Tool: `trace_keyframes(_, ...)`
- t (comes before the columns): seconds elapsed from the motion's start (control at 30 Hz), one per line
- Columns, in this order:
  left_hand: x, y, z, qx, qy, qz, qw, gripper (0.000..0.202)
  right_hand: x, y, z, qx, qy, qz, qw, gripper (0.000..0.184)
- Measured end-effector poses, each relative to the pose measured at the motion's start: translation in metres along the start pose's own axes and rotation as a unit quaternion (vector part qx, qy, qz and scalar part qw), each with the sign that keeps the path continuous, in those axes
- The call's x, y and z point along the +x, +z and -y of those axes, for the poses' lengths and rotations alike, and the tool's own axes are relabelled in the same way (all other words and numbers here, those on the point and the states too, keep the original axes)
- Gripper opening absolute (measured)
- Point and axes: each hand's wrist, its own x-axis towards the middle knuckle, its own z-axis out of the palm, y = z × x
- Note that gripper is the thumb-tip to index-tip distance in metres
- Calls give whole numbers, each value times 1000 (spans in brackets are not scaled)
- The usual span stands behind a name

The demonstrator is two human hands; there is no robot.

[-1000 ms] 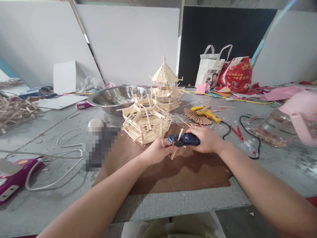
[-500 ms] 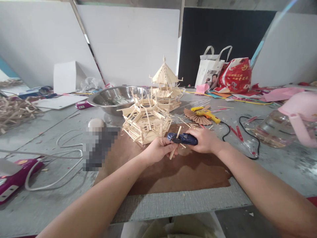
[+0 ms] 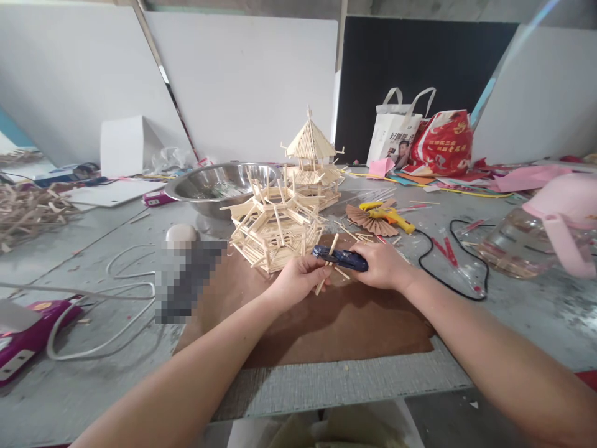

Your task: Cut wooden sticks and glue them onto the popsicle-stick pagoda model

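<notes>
My left hand (image 3: 301, 278) is closed on a thin wooden stick (image 3: 334, 244), which slants up and away from me. The fingers of my right hand (image 3: 381, 266) are wrapped around a dark blue hand tool (image 3: 347, 259). Its far end meets the stick beside my left fingertips; the exact kind of tool is hard to make out. Just beyond my left hand stands a many-sided frame (image 3: 278, 230) built of pale sticks, with upright posts on top. A small pavilion model (image 3: 311, 146) with a pointed stick roof stands behind that frame.
A brown mat (image 3: 336, 336) lies beneath my hands. Farther right are a yellow glue gun (image 3: 394, 218) with a black cord, and a clear jug (image 3: 517, 242) with a pink lid. A steel basin (image 3: 186, 190) sits back left. A purple power strip (image 3: 44, 330) lies near left.
Both hands, with the stick and the blue tool, have shifted slightly left. My grips are unchanged, and the stick frame stays where it was.
</notes>
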Motion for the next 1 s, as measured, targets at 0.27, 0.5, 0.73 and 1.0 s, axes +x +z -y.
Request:
trace_keyframes(0.27,4,4,4,76,62,-110,989,21,-1,7,2,0,28,-15,999,28)
trace_keyframes(0.5,5,4,10,132,82,-156,975,26,0,12,4,10,32,-31,999,34)
trace_keyframes(0.73,7,1,15,154,116,-145,971,23,-1,14,4,9,31,-52,998,36)
trace_keyframes(1.0,-2,6,5,195,177,-156,952,26,-1,13,9,79,25,-82,993,34)
